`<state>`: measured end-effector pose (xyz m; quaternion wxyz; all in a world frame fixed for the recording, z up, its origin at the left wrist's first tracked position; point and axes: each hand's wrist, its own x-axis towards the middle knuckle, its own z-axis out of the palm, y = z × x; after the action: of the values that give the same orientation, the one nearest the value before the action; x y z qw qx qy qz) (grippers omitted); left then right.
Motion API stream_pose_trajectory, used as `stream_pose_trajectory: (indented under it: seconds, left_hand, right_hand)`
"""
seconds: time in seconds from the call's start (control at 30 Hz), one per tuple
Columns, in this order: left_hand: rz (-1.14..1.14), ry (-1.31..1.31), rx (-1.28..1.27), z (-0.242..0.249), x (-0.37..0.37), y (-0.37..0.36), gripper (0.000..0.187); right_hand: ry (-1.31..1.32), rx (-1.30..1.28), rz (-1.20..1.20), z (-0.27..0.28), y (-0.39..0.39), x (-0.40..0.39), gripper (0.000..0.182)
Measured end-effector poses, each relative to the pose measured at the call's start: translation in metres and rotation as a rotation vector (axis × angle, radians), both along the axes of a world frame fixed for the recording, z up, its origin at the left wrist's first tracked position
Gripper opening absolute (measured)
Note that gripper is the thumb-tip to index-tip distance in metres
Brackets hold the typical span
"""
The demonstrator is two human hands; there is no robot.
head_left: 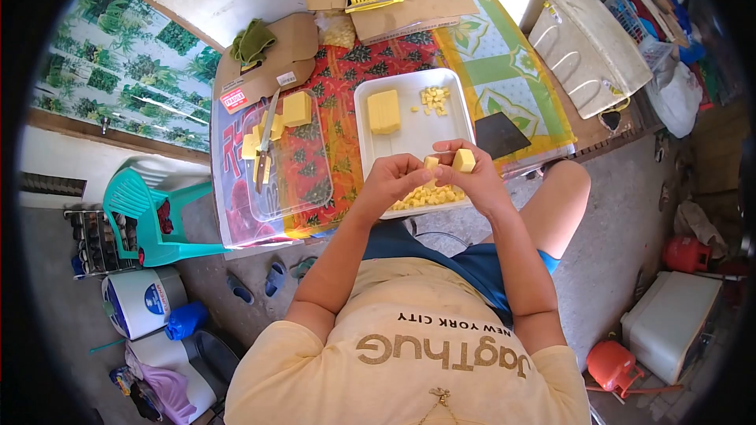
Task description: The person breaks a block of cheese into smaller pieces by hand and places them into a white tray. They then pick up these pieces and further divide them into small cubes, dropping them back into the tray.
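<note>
Above the tray's [416,127] near end, the left hand [399,176] pinches a small piece [431,163] and the right hand [478,182] grips a chunk [464,160], heaped cubes [425,198] lying below by the near rim, while bare tray floor opens between the hands and the far-side block [384,112] and loose cubes [435,100].

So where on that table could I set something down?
Try the bare red cloth between the clear plastic tray and the white tray, or the green-patterned cloth beyond the dark flat sheet. It's crowded where the left hand and right hand meet over diced yellow pieces, and around the knife.
</note>
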<state>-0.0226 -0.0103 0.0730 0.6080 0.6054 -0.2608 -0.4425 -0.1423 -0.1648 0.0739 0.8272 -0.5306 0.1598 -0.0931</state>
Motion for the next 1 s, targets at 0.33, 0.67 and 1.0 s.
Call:
stream_pose_trajectory:
  seconds: [0.33,0.67,1.0]
  left_hand:
    - [-0.039,0.115,0.005,0.003,0.003,-0.007,0.023]
    - [-0.028,0.188,-0.044,-0.007,0.001,-0.009,0.019]
    - [-0.025,0.228,-0.06,-0.012,0.0,-0.008,0.019]
  right_hand:
    - [-0.022,-0.03,-0.018,-0.001,-0.005,-0.001,0.035]
    - [-0.035,-0.014,0.002,-0.003,-0.009,-0.002,0.036]
    - [-0.044,-0.021,0.004,-0.003,-0.007,-0.003,0.035]
